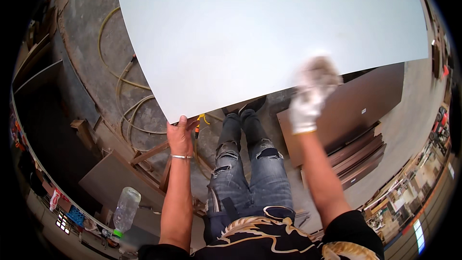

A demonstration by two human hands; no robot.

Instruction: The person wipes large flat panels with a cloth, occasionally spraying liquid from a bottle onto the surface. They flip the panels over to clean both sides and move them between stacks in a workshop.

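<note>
A large white panel [260, 33] lies across the upper middle of the head view, its near edge facing me. My bare left hand [180, 137] is closed on its near left corner, thumb on top and fingers underneath. A bracelet circles that wrist. Over the near edge, farther right, is my right hand [308, 103] in a white work glove. The glove is smeared by motion, and its finger end looks brownish. I cannot make out whether it touches the panel or holds anything.
A yellow hose [119, 83] loops over the concrete floor at left. To the right are a brown board [356, 106] and stacked brown strips [358, 159]. A clear plastic bottle [127, 209] with a green cap is at lower left, near a wooden frame [151, 151].
</note>
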